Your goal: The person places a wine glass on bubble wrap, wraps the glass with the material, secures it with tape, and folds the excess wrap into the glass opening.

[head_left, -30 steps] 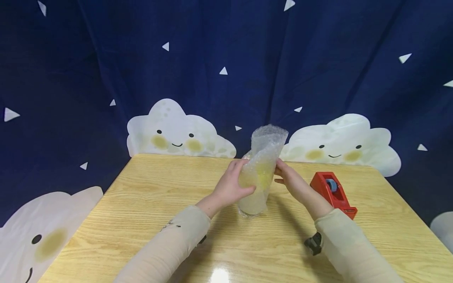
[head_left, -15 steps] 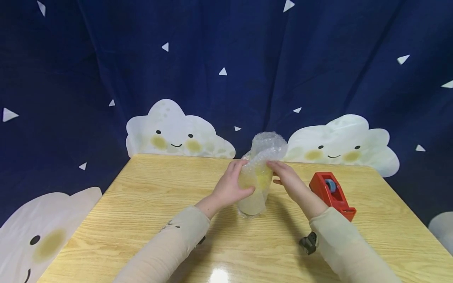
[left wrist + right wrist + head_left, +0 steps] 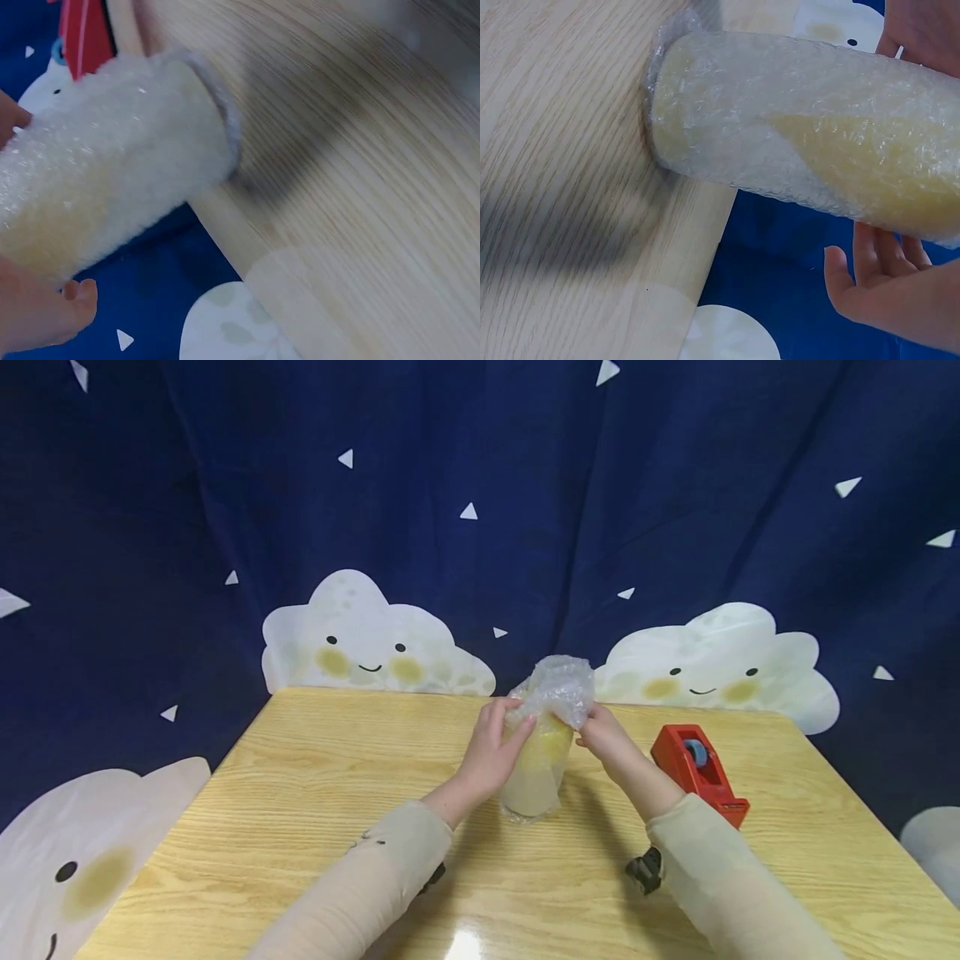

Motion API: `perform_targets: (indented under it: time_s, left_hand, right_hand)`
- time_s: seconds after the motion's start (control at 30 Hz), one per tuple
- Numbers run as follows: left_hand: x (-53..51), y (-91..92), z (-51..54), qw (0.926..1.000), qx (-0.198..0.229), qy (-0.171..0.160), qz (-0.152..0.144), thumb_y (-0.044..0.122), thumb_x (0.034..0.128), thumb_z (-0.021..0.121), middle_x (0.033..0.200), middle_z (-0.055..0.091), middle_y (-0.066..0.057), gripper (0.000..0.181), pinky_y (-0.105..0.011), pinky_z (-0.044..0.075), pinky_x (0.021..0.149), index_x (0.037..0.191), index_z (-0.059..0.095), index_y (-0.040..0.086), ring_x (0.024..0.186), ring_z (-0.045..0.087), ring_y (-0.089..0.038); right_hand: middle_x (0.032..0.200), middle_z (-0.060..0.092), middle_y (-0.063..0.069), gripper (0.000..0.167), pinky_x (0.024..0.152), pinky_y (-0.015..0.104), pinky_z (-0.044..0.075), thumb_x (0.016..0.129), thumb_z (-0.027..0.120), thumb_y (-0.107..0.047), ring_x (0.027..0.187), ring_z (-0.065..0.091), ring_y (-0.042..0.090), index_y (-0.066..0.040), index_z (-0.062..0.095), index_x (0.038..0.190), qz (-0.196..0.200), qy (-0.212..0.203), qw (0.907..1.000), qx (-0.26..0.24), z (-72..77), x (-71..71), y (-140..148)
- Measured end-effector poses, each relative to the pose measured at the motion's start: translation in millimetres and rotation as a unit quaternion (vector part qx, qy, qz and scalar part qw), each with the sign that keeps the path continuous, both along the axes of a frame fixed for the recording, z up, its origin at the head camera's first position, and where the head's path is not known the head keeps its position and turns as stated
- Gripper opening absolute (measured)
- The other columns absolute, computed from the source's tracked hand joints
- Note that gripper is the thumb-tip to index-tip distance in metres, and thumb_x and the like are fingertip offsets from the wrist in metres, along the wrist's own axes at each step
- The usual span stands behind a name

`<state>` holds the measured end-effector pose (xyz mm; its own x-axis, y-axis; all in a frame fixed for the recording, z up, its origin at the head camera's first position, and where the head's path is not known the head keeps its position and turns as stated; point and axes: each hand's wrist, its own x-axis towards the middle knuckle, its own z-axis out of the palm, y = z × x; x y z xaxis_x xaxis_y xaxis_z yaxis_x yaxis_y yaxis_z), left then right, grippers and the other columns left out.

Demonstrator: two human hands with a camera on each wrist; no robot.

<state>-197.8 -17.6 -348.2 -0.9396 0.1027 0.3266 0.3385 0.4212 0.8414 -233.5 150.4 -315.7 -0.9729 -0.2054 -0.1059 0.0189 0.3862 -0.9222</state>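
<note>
A bubble-wrapped bundle (image 3: 536, 768), roughly cylindrical, stands tilted over the table's middle. Yellow shows through the clear bubble wrap (image 3: 564, 681), which bunches at the upper end. My left hand (image 3: 491, 747) holds the bundle's upper left side, thumb across the front. On the other side, my right hand (image 3: 611, 743) grips the bunched wrap near the top; its fingertips are partly hidden by the plastic. In the right wrist view, several fingers of the right hand (image 3: 900, 292) reach behind the bundle. Whether the lower end touches the table is unclear.
A red tape dispenser (image 3: 697, 772) with a blue roll stands on the wooden table (image 3: 360, 760), right of the right forearm. Behind the table hangs a dark blue curtain (image 3: 420, 460) with smiling clouds. Dark wrist devices (image 3: 645, 870) show under the sleeves.
The bundle's upper wrap has folded down and bunched. My right hand has moved slightly in over its right edge. The left thumb has shifted up the front of the bundle.
</note>
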Motion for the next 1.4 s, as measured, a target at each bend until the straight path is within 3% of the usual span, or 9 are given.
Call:
perform_targets:
  time_s: [0.2, 0.37, 0.5, 0.67, 0.8, 0.97, 1.1, 1.23, 1.4]
  left_hand:
    - [1.9, 6.9, 9.7, 0.9926, 0.102, -0.064, 0.012, 0.031, 0.0944, 0.049, 0.136, 0.037, -0.02, 0.038, -0.049, 0.031, 0.108, 0.123, 0.043, 0.008, 0.129, 0.037, -0.033]
    - [0.2, 12.3, 15.0, 0.9754, 0.199, -0.091, 0.024, 0.019, 0.0893, 0.055, 0.129, 0.043, -0.023, 0.052, -0.045, 0.039, 0.102, 0.133, 0.031, 0.003, 0.119, 0.047, -0.034]
    - [-0.5, 15.4, 18.1, 0.9665, 0.227, -0.112, 0.042, 0.016, 0.0853, 0.057, 0.127, 0.045, -0.025, 0.06, -0.044, 0.04, 0.1, 0.136, 0.027, 0.001, 0.116, 0.049, -0.034]
    - [-0.5, 17.0, 20.9, 0.9631, 0.225, -0.136, 0.059, 0.017, 0.0829, 0.058, 0.136, 0.036, -0.024, 0.066, -0.046, 0.034, 0.106, 0.139, 0.025, 0.003, 0.126, 0.04, -0.035]
    - [-1.5, 17.4, 21.2, 0.9629, 0.216, -0.145, 0.07, 0.016, 0.0814, 0.057, 0.141, 0.031, -0.025, 0.07, -0.047, 0.03, 0.11, 0.141, 0.023, 0.002, 0.131, 0.034, -0.036]
    - [-1.6, 17.4, 23.2, 0.9691, 0.183, -0.149, 0.071, 0.014, 0.0826, 0.054, 0.145, 0.026, -0.025, 0.07, -0.046, 0.024, 0.114, 0.143, 0.023, -0.004, 0.135, 0.03, -0.037]
    - [-0.5, 17.8, 24.7, 0.9746, 0.145, -0.152, 0.079, 0.015, 0.0846, 0.051, 0.144, 0.027, -0.025, 0.067, -0.046, 0.025, 0.114, 0.143, 0.025, -0.004, 0.134, 0.031, -0.037]
    - [-0.3, 18.9, 25.1, 0.978, 0.12, -0.149, 0.083, 0.014, 0.0856, 0.049, 0.14, 0.03, -0.026, 0.065, -0.045, 0.027, 0.113, 0.143, 0.026, -0.003, 0.132, 0.035, -0.037]
    - [-0.1, 19.3, 25.7, 0.98, 0.109, -0.144, 0.083, 0.014, 0.0859, 0.049, 0.136, 0.033, -0.025, 0.062, -0.045, 0.031, 0.111, 0.141, 0.028, -0.003, 0.128, 0.039, -0.037]
  right_hand:
    - [0.145, 0.034, 0.024, 0.051, 0.105, 0.051, 0.036, 0.096, 0.042, -0.019, 0.129, 0.036, 0.034, 0.004, 0.032, 0.141, 0.0, -0.005, 1.0, 0.006, 1.6, -1.2, 0.0]
    - [0.14, 0.04, 0.024, 0.047, 0.101, 0.049, 0.039, 0.095, 0.041, -0.016, 0.121, 0.042, 0.03, 0.004, 0.037, 0.137, 0.002, 0.005, 1.0, 0.001, 0.2, -0.1, 0.6]
    - [0.132, 0.044, 0.022, 0.044, 0.098, 0.046, 0.04, 0.094, 0.039, -0.017, 0.114, 0.047, 0.028, 0.005, 0.042, 0.132, 0.015, 0.008, 0.9998, -0.013, -1.6, -0.1, 5.0]
    - [0.114, 0.057, -0.004, 0.029, 0.101, 0.046, 0.037, 0.094, 0.037, -0.025, 0.113, 0.05, 0.018, -0.015, 0.059, 0.109, 0.067, -0.007, 0.9966, -0.048, -1.1, -1.2, 15.8]
    - [0.095, 0.058, -0.022, 0.027, 0.102, 0.045, 0.032, 0.096, 0.028, -0.033, 0.103, 0.05, 0.003, -0.028, 0.055, 0.098, 0.122, -0.03, 0.9884, -0.086, 0.2, -3.0, 22.8]
    - [0.119, 0.056, -0.006, 0.064, 0.105, 0.052, 0.028, 0.095, 0.02, -0.059, 0.112, 0.048, 0.012, -0.012, 0.038, 0.135, 0.144, -0.043, 0.9846, -0.089, 1.7, -4.2, 26.3]
    - [0.127, 0.053, 0.003, 0.095, 0.106, 0.055, 0.026, 0.087, 0.012, -0.073, 0.123, 0.041, 0.026, 0.002, 0.025, 0.143, 0.147, -0.056, 0.9842, -0.082, 4.0, -3.5, 26.1]
    - [0.132, 0.049, 0.013, 0.094, 0.108, 0.058, 0.023, 0.088, 0.014, -0.072, 0.129, 0.035, 0.034, 0.003, 0.024, 0.143, 0.144, -0.066, 0.9845, -0.076, 7.7, -2.6, 24.2]
    - [0.12, 0.056, 0.005, 0.078, 0.105, 0.054, 0.028, 0.093, 0.024, -0.062, 0.119, 0.046, 0.023, -0.002, 0.025, 0.143, 0.121, -0.071, 0.9881, -0.063, 11.8, -2.2, 19.7]
